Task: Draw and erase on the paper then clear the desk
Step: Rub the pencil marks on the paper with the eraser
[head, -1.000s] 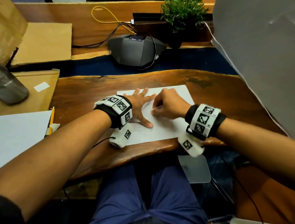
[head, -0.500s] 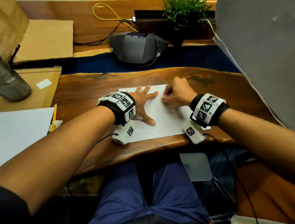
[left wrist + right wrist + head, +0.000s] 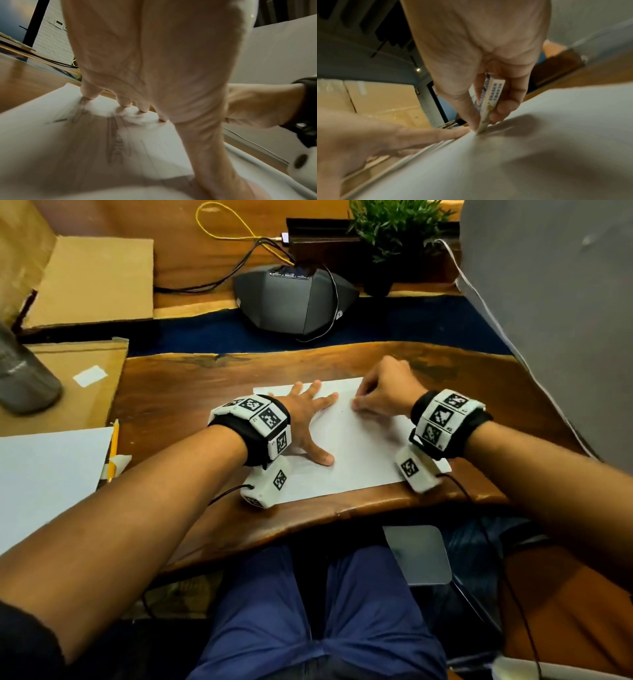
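Note:
A white sheet of paper (image 3: pixel 356 453) lies on the wooden desk (image 3: pixel 191 392) in front of me. My left hand (image 3: pixel 310 419) lies flat on the sheet's left part, fingers spread and straight. In the left wrist view those fingertips (image 3: pixel 124 104) press the paper (image 3: pixel 85 148), which bears faint pencil strokes. My right hand (image 3: pixel 380 397) is at the sheet's far right part. The right wrist view shows its thumb and fingers pinching a white eraser (image 3: pixel 491 97) in a printed sleeve, tip down on the paper (image 3: pixel 539 148). In the head view the eraser is hidden by the hand.
A yellow pencil (image 3: pixel 113 446) lies at the desk's left edge beside another white sheet (image 3: pixel 44 474). Cardboard (image 3: pixel 92 282), a grey bottle (image 3: pixel 20 374), a dark speaker unit (image 3: pixel 294 299) with cables and a potted plant (image 3: pixel 390 231) stand behind. A grey board (image 3: pixel 555 302) leans at right.
My right hand has slid with the eraser from the sheet's middle toward its far right part. The left hand has stayed flat on the paper.

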